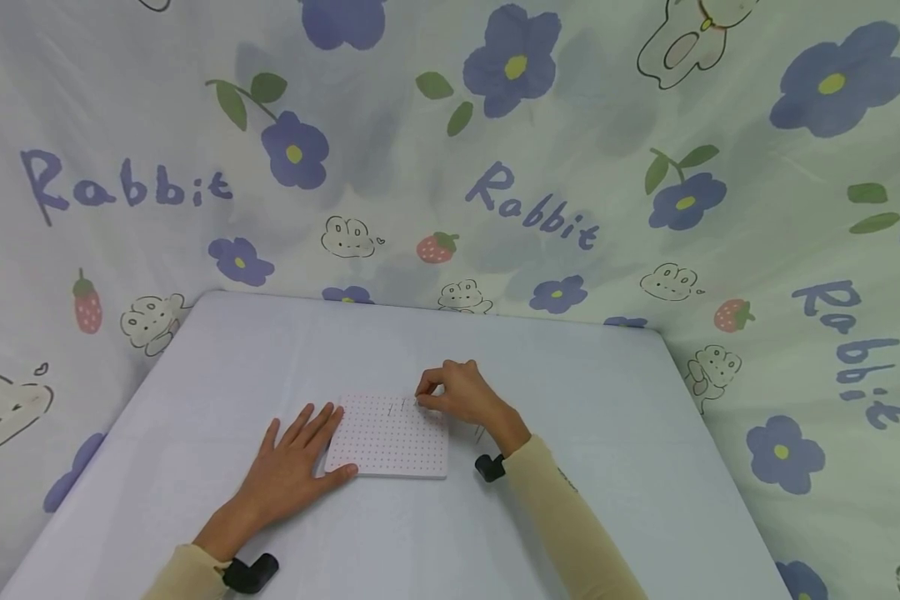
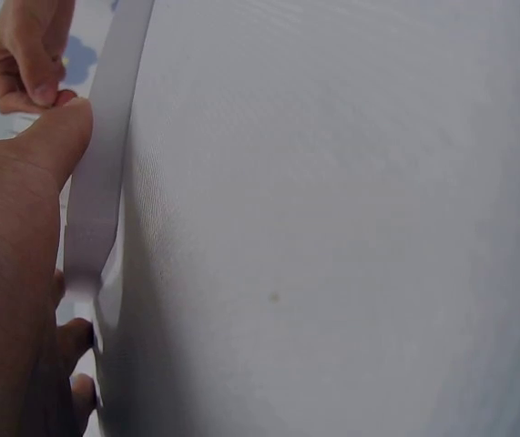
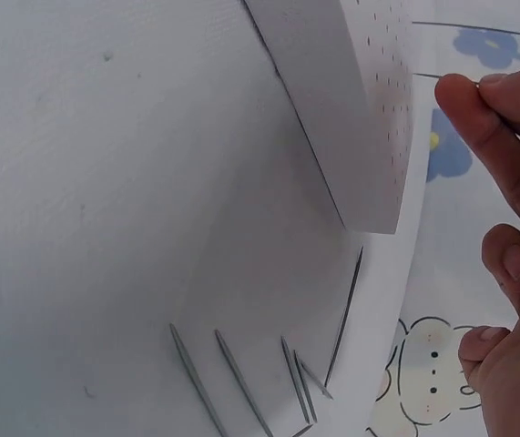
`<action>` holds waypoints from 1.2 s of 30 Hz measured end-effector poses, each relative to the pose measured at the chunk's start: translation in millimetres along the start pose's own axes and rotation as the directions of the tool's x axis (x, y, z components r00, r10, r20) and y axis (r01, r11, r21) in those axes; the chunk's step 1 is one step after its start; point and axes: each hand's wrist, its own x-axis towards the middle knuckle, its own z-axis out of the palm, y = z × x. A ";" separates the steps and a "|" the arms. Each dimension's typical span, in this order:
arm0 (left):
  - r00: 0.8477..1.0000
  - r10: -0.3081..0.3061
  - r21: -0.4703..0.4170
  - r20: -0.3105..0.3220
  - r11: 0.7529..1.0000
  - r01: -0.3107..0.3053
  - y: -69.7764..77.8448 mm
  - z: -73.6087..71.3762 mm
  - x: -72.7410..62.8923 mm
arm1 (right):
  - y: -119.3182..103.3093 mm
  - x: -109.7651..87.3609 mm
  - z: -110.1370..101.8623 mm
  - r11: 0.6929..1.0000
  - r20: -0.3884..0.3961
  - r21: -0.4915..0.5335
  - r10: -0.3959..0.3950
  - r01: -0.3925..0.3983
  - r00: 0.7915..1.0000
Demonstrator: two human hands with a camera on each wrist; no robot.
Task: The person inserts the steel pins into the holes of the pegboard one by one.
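Note:
A white square board point(image 1: 390, 446) dotted with rows of small holes lies flat on the table. My left hand point(image 1: 288, 467) rests at its left side with fingers spread, the thumb over the near left corner. Above the far right part of the board, my right hand point(image 1: 463, 395) pinches a thin metal needle point(image 3: 427, 76) between thumb and index finger; its tip points at the holed face. Beside it another needle point(image 3: 469, 28) stands up from the board. Several loose needles point(image 3: 243, 382) lie on the table to the right of the board, under my right wrist.
A white cloth covers the table point(image 1: 607, 517). Behind and around it hangs a curtain point(image 1: 390, 150) printed with flowers, rabbits and strawberries. Each wrist carries a small black camera point(image 1: 251, 573).

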 end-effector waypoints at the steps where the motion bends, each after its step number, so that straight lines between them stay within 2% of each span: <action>1: 1.000 -0.001 0.000 0.001 1.000 0.001 0.1 -0.2 -0.1 | 0.0 0.6 0.5 1.000 0.003 -0.003 0.000 0.000 1.000; 9: 1.000 0.004 -0.007 -0.003 1.000 -0.004 1.3 -2.1 -0.7 | 1.3 3.4 5.7 0.999 0.029 -0.049 0.011 -0.009 1.000; 21: 1.000 0.001 -0.012 -0.004 1.000 -0.001 1.3 -2.0 -1.1 | 4.1 1.7 7.1 0.999 0.036 -0.014 0.043 -0.042 0.998; 26: 1.000 0.003 -0.004 -0.003 1.000 -0.003 -0.5 0.7 -0.7 | 11.8 -6.3 2.0 0.997 0.051 0.015 0.078 -0.079 0.996; 36: 1.000 0.011 0.004 -0.005 1.000 -0.011 -2.6 1.6 0.5 | 36.2 -27.2 -11.6 0.994 0.066 -0.036 0.109 -0.107 0.992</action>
